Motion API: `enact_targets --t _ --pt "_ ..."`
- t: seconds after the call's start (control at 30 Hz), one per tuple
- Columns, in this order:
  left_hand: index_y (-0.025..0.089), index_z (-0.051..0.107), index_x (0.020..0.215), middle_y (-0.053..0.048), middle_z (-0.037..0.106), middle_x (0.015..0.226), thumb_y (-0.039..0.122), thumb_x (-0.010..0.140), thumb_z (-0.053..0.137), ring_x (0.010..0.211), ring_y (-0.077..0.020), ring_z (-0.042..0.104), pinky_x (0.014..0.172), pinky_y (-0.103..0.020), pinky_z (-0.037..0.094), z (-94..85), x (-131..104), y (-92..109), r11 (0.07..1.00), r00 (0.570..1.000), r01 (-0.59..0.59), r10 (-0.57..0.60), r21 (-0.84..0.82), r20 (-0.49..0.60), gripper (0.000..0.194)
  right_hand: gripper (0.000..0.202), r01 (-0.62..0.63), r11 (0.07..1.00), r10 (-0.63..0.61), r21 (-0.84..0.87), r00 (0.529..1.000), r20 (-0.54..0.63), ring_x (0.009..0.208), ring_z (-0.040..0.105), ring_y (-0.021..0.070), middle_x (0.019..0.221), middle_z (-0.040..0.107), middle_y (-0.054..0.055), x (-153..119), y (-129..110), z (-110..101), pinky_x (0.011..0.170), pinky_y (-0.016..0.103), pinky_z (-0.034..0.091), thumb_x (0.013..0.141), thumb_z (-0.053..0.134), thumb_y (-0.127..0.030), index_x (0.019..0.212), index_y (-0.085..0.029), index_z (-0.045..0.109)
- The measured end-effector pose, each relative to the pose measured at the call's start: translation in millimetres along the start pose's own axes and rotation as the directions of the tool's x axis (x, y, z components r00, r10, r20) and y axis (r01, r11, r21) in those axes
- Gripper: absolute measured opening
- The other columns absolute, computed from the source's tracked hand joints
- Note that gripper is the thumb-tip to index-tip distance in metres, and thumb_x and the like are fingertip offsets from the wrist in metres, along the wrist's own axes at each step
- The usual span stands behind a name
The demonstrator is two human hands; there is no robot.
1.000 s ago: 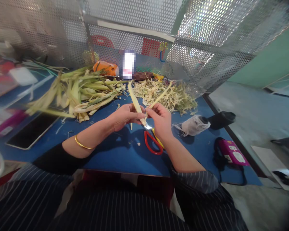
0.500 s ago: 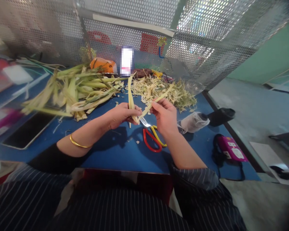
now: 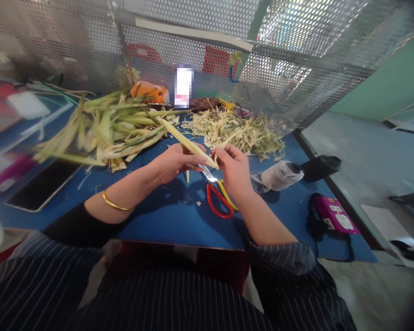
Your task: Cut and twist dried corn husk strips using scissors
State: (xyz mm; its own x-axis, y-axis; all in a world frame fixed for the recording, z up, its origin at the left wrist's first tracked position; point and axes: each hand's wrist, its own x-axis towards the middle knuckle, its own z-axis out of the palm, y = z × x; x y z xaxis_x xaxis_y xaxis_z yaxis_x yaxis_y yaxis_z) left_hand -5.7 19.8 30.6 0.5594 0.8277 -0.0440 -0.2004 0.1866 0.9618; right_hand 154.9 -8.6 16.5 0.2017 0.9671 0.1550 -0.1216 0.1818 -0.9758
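Pale leaf strip pinched between left hand, right hand.

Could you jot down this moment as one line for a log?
left hand: holds leaf strip | right hand: pinches strip's near end | scissors: lying on blue table beneath hands

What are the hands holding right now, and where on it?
Both hold one pale leaf strip: left hand around its lower part, right hand pinching its near end.
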Motion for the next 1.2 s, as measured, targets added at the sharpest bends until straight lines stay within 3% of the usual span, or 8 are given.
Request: enact_targets --t 0.1,0.27,0.47,0.57,0.8,1.07,1.13,1.2 --pt "0.013 0.065 0.086 -0.004 0.069 0.084 0.020 0.063 0.079 0.076 -0.0139 0.065 0.071 -0.026 0.054 0.5 2 -2 0.998 0.996 -0.061 0.060 -0.019 -0.073 0.028 0.018 0.013 0.999 -0.014 0.035 1.000 0.020 0.057 0.050 0.0082 0.068 0.059 -0.002 0 -3 0 0.056 0.024 0.042 0.077 0.065 -0.033 0.068 -0.020 0.056" --pt "0.011 0.066 0.089 -0.004 0.070 0.083 0.021 0.063 0.078 0.072 -0.0130 0.064 0.067 -0.025 0.053 4.3 -1 0 0.986 0.973 -0.143 0.156 0.085 -0.171 0.030 0.015 -0.043 0.998 0.034 0.045 0.982 0.183 0.057 0.050 0.0088 0.063 0.055 -0.005 -3 -4 0 0.057 0.025 0.042 0.072 0.072 -0.030 0.074 -0.020 0.060" --pt "0.010 0.067 0.081 -0.002 0.067 0.072 0.019 0.063 0.075 0.061 -0.0108 0.060 0.060 -0.024 0.051 5.3 -3 3 0.978 0.960 -0.114 0.153 0.173 -0.234 0.022 0.021 -0.082 0.997 0.080 -0.004 0.962 0.262 0.059 0.051 0.0096 0.065 0.058 -0.004 -5 -2 3 0.060 0.025 0.041 0.068 0.076 -0.032 0.079 -0.020 0.063" --pt "0.011 0.065 0.079 -0.002 0.066 0.073 0.021 0.063 0.076 0.062 -0.0104 0.060 0.061 -0.023 0.050 4.7 -2 1 0.980 0.962 -0.116 0.152 0.164 -0.225 0.021 0.018 -0.081 0.996 0.071 0.032 0.969 0.237 0.057 0.049 0.0094 0.062 0.056 -0.004 -6 -1 3 0.058 0.025 0.040 0.069 0.075 -0.030 0.072 -0.020 0.061" --pt "0.013 0.058 0.076 -0.002 0.065 0.079 0.023 0.065 0.078 0.069 -0.0111 0.063 0.071 -0.028 0.054 4.2 1 -4 0.988 0.973 -0.133 0.115 -0.078 -0.198 0.025 0.015 -0.176 0.959 0.126 0.223 0.967 0.222 0.060 0.051 0.0088 0.068 0.057 -0.004 -5 1 2 0.059 0.025 0.042 0.071 0.072 -0.025 0.072 -0.020 0.059" --pt "0.012 0.064 0.092 -0.005 0.069 0.086 0.028 0.068 0.076 0.072 -0.0139 0.064 0.065 -0.027 0.053 8.3 -1 -4 0.994 0.981 -0.103 0.108 0.042 -0.159 0.031 0.021 -0.106 0.981 0.083 0.159 0.986 0.145 0.054 0.047 0.0078 0.061 0.053 -0.005 -3 4 3 0.054 0.023 0.039 0.074 0.069 -0.035 0.067 -0.020 0.057" --pt "0.013 0.065 0.086 -0.004 0.068 0.083 0.029 0.069 0.074 0.071 -0.0135 0.063 0.063 -0.027 0.052 7.8 1 -2 0.993 0.962 -0.115 0.120 0.037 -0.244 0.026 0.016 -0.039 0.981 0.032 0.189 0.999 0.042 0.056 0.051 0.0082 0.064 0.058 -0.003 1 4 0 0.056 0.023 0.042 0.076 0.068 -0.033 0.070 -0.020 0.060" --pt "0.016 0.062 0.080 -0.002 0.066 0.078 0.029 0.069 0.073 0.069 -0.0126 0.061 0.061 -0.027 0.049 0.3 5 4 0.985 0.891 -0.171 0.157 0.004 -0.426 0.021 0.014 0.071 0.970 -0.049 0.232 0.994 -0.095 0.059 0.054 0.0084 0.067 0.060 -0.002 7 1 -7 0.058 0.023 0.043 0.078 0.065 -0.033 0.072 -0.021 0.060"
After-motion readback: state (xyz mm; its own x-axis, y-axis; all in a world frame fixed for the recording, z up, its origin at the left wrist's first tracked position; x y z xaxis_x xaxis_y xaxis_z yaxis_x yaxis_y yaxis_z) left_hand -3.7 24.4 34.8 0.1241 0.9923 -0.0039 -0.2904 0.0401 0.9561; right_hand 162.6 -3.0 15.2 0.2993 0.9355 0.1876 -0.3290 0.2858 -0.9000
